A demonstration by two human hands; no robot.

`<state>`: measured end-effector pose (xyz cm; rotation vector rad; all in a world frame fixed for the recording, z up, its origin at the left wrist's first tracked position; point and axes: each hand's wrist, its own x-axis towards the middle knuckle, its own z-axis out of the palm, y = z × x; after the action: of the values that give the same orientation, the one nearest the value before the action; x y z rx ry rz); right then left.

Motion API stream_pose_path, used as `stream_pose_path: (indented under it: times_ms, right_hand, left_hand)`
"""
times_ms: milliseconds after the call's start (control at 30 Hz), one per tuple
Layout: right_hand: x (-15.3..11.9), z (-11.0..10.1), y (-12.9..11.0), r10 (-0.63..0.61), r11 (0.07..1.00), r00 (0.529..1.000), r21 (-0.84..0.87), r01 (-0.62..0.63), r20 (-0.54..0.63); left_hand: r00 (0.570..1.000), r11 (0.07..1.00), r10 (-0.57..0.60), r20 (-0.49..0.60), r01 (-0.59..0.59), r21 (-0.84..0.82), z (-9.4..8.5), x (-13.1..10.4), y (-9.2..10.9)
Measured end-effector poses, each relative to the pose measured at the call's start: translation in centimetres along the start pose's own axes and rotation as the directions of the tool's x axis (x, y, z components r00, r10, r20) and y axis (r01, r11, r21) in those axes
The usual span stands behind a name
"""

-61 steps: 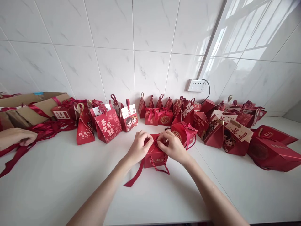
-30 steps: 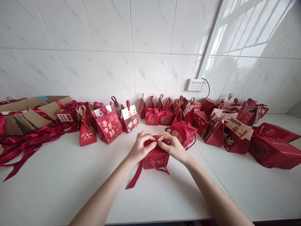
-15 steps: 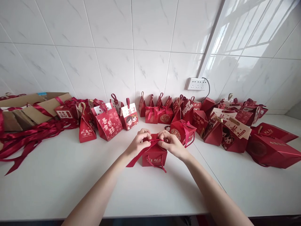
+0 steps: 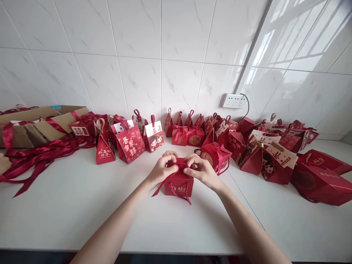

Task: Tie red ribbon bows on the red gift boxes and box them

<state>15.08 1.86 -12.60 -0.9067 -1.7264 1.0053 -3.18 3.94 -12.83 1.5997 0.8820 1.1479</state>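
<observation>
Both hands work close together over a red gift box, the left hand (image 4: pixel 164 169) and the right hand (image 4: pixel 202 171) each pinching the red satin ribbon (image 4: pixel 182 165) between thumb and fingers. The gift box (image 4: pixel 181 180) stands upright on the tabletop (image 4: pixel 143 227), lid closed, a twisted rope handle (image 4: pixel 189 200) hanging down its near face. The ribbon is gathered across the top and seems partly knotted; one ribbon tail (image 4: pixel 157 191) trails off to the left, and the fingers hide whether the loops are formed, so the bow looks unfinished.

Just behind to the right, a similar box (image 4: pixel 206 157) already carries a tied bow (image 4: pixel 220 147). Small bow-topped boxes (image 4: pixel 195 137) stand farther back. To the left, loose ribbons (image 4: pixel 41 157) spill beside an open cardboard box (image 4: pixel 55 126).
</observation>
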Motion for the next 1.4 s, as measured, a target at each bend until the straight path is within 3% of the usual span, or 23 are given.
stream_pose_path:
  times_ms: [167,300,467,567,667,1067,1400]
  right_hand:
    - [-0.1,-0.1,0.0,-0.014,1.000,0.998,0.007,0.013,0.054]
    - [-0.2,0.1,-0.1,-0.049,0.998,0.999,0.033,0.048,0.023]
    - [-0.2,0.3,-0.4,0.026,0.986,0.998,0.167,-0.016,-0.058]
    - [0.0,0.3,-0.3,0.084,0.954,0.991,0.296,-0.051,-0.101]
    - [0.1,0.1,-0.1,0.114,0.921,0.983,0.385,-0.050,-0.146]
    - [-0.1,-2.8,0.4,0.089,0.839,0.951,0.537,0.089,-0.297]
    - [-0.1,-4.8,0.2,0.038,0.617,0.903,0.721,0.315,-0.428]
  left_hand:
    - [0.990,0.991,-0.051,-0.134,0.034,-0.127,0.7,0.0,0.4]
    - [0.962,0.931,-0.156,-0.226,0.067,-0.359,0.6,0.4,0.1]
    - [0.869,0.764,-0.332,-0.366,0.021,-0.645,-0.9,1.5,-0.1]
    - [0.811,0.688,-0.412,-0.416,-0.023,-0.725,-1.6,1.8,-0.3]
    - [0.784,0.642,-0.453,-0.425,-0.044,-0.766,-1.8,1.8,-0.4]
    - [0.794,0.467,-0.483,-0.369,-0.123,-0.876,-3.1,2.3,-0.4]
    - [0.811,0.380,-0.462,-0.359,-0.185,-0.906,-4.0,2.6,-0.6]
